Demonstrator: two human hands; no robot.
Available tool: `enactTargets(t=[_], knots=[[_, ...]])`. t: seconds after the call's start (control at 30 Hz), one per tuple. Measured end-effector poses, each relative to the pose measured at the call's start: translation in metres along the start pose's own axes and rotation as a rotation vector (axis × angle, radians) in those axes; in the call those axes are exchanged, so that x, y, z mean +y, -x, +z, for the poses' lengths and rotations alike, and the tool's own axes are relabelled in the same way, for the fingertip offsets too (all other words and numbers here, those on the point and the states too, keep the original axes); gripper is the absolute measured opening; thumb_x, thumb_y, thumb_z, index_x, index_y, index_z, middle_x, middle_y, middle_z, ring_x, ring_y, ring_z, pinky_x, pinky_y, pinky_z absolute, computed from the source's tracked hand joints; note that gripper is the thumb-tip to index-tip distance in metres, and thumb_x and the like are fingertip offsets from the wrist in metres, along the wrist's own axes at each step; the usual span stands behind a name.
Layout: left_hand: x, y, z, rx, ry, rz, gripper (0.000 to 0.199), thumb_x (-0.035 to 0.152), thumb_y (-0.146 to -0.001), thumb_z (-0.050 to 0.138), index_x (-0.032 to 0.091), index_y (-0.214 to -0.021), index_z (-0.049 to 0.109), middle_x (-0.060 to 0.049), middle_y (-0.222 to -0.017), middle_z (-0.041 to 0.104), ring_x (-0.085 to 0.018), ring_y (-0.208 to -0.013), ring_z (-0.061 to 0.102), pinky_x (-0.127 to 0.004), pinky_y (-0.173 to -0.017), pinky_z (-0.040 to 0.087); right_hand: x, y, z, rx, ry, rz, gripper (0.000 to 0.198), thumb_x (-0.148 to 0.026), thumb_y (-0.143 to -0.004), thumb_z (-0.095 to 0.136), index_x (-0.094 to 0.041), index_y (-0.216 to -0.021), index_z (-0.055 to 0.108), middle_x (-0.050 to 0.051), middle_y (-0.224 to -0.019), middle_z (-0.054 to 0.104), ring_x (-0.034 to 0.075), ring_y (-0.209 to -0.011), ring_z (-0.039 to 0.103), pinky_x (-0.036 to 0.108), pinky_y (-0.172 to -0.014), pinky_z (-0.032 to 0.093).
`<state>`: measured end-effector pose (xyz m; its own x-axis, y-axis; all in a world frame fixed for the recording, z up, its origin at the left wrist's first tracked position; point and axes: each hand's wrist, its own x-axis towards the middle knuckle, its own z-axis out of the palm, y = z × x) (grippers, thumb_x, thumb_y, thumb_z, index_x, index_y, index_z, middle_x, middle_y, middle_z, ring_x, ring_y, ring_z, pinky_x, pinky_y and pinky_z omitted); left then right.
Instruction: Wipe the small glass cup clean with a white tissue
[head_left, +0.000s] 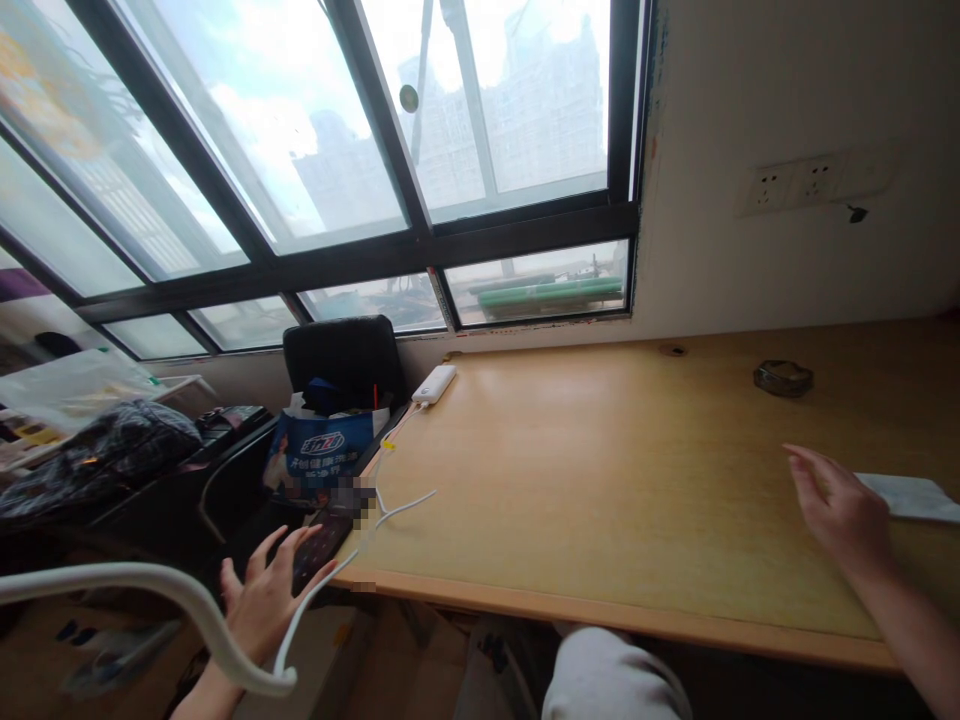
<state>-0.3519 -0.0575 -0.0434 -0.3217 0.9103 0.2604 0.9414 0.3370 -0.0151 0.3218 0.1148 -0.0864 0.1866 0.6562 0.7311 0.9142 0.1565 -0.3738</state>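
My left hand point(266, 595) hovers off the table's left front corner, fingers spread and nothing in them. A thick white curved tube point(150, 580) crosses in front of its wrist. From the tube's end a thin white cable point(319, 588) rises past the fingers onto the table; I cannot tell if they touch. My right hand point(847, 515) is over the right part of the wooden table point(585, 490), fingers loosely bent and parted, with nothing seen in them. Just right of it lies a flat white packet or folded paper point(911, 497), partly behind the hand.
A white power bank point(434, 384) with cables lies at the table's back left corner. A dark, clear-looking ashtray-like dish point(784, 378) stands at the back right. Left of the table are a black chair point(345, 360), a blue bag point(322, 450) and dark clothing point(105, 450).
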Motion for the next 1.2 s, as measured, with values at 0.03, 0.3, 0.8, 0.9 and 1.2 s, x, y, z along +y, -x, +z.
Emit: enactTargets(t=[0.03, 0.3, 0.8, 0.9, 1.2], knots=[[0.000, 0.000, 0.000, 0.021, -0.014, 0.024, 0.049, 0.041, -0.079, 0.036, 0.019, -0.123, 0.038, -0.012, -0.126, 0.041, -0.031, -0.125, 0.019, -0.057, -0.097, -0.004, 0.000, 0.000, 0.000, 0.001, 0.001, 0.003, 0.035, -0.039, -0.082, 0.036, -0.020, -0.103, 0.057, 0.007, -0.100, 0.061, 0.021, -0.092, 0.057, 0.029, -0.079, 0.041], [0.010, 0.002, -0.003, 0.115, -0.031, 0.051, 0.043, 0.038, -0.079, 0.035, 0.018, -0.116, 0.045, -0.011, -0.122, 0.045, -0.027, -0.123, 0.026, -0.053, -0.101, 0.000, 0.001, 0.001, 0.000, -0.004, 0.010, 0.002, 0.035, -0.039, -0.082, 0.037, -0.020, -0.103, 0.057, 0.007, -0.100, 0.062, 0.021, -0.091, 0.057, 0.028, -0.076, 0.042], [0.232, 0.039, -0.022, 0.165, 0.729, 0.903, 0.024, 0.015, -0.077, 0.045, 0.019, -0.053, 0.049, 0.000, -0.045, 0.041, -0.011, -0.044, 0.037, -0.028, -0.045, 0.025, -0.082, -0.003, 0.022, -0.151, -0.506, 0.281, 0.038, -0.046, -0.081, 0.038, -0.018, -0.096, 0.060, 0.008, -0.095, 0.064, 0.021, -0.086, 0.058, 0.034, -0.076, 0.044], [0.328, -0.005, -0.013, -0.012, 1.209, 0.559, 0.025, 0.026, -0.084, 0.039, 0.017, -0.067, 0.055, 0.002, -0.047, 0.036, -0.009, -0.043, 0.033, -0.025, -0.043, 0.023, -0.129, -0.012, 0.057, -0.176, -0.891, 0.447, 0.038, -0.047, -0.080, 0.040, -0.016, -0.091, 0.060, 0.008, -0.093, 0.064, 0.020, -0.087, 0.058, 0.037, -0.081, 0.044], [0.468, -0.111, 0.062, -0.161, 1.715, 0.130, 0.024, 0.031, -0.078, 0.050, 0.010, -0.087, 0.055, -0.008, -0.078, 0.056, -0.010, -0.068, 0.051, -0.025, -0.065, 0.039, -0.199, -0.010, 0.125, -0.337, -1.129, 0.505, 0.043, -0.054, -0.077, 0.041, -0.021, -0.097, 0.057, 0.005, -0.100, 0.062, 0.022, -0.094, 0.055, 0.038, -0.085, 0.042]])
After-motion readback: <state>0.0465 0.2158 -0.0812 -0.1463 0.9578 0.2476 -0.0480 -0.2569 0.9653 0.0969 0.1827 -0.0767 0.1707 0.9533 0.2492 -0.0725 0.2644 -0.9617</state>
